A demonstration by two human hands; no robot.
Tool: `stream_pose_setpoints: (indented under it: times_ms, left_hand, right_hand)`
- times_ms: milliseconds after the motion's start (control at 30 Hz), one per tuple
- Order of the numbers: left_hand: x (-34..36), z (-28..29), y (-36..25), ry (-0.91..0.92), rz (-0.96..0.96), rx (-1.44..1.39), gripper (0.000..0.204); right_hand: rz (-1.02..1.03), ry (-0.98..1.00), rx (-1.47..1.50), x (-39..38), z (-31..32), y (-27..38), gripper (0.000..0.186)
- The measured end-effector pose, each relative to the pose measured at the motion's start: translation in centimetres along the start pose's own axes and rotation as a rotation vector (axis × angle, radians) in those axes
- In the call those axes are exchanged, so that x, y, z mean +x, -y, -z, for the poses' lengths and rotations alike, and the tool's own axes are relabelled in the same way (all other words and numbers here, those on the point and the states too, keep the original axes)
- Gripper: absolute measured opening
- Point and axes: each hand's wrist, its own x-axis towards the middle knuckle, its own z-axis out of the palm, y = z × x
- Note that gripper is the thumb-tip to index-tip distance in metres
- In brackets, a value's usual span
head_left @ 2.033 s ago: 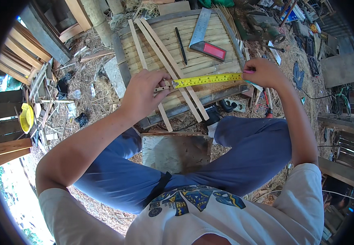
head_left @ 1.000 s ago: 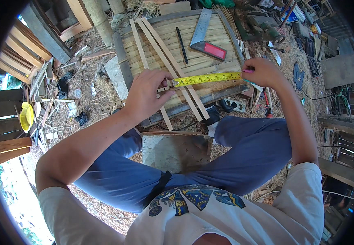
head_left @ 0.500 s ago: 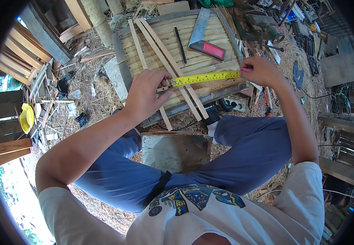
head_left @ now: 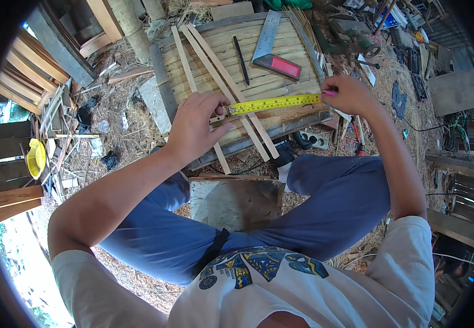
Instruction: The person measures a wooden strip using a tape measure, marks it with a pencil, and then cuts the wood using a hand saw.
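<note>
Head view here, looking straight down: the yellow tape measure (head_left: 274, 103) is pulled out across a woven bamboo panel (head_left: 237, 65), and its long axis runs nearly left to right, tilted a touch up toward the right. So the whole thing sits stretched between the two hands, out in front of the knees.

The left hand (head_left: 196, 128) is curled down over the tape's near end, fingers pinning it where it crosses the thin wooden strips (head_left: 223, 82) that lie diagonally on the panel. The right hand (head_left: 349, 94) is pinched narrow at the far end; something pink shows at the fingertips, but I can't tell if that's the tape case, a marker or anything else. Both hands are touching the tape, one at each end, so neither is really "nearer". The strips cross close to the left hand, though, well apart from the right.

Other stuff on the panel: a black pencil (head_left: 240, 53) and a try square with a red stock (head_left: 276, 52), both just beyond the tape and untouched.

Compared with two seconds back, not much changed. The tape sits at about the same angle and the right hand is in roughly the same spot. The left hand has crept a little right and up along the strips, closing down tighter on that end.
</note>
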Motion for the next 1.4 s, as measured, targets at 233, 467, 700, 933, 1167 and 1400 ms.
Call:
stream_pose_setpoints:
  times_ms: [233,467,700,933,1167,1400]
  left_hand:
    - [0.2,0.1,-0.4,-0.036,-0.032,-0.011,0.044]
    - [0.2,0.0,-0.5,-0.045,-0.023,-0.025,0.035]
    - [0.3,-0.1,-0.1,-0.016,-0.033,-0.014,0.024]
    - [0.0,-0.5,-0.2,-0.006,0.039,-0.049,0.024]
    - [0.3,-1.3,-0.6,-0.042,0.112,-0.093,0.023]
    - [0.1,-1.2,-0.5,-0.053,0.089,-0.087,0.024]
  right_hand:
    - [-0.012,0.022,-0.028,0.2,0.0,-0.1,0.034]
    - [-0.034,0.059,-0.037,0.2,0.2,0.3,0.035]
    - [0.001,0.004,-0.021,0.3,0.0,-0.1,0.033]
    - [0.005,0.021,-0.034,1.3,-0.2,-0.5,0.035]
    - [0.019,0.031,-0.055,2.0,-0.9,-1.2,0.038]
    - [0.013,0.031,-0.079,1.9,-1.0,-0.6,0.037]
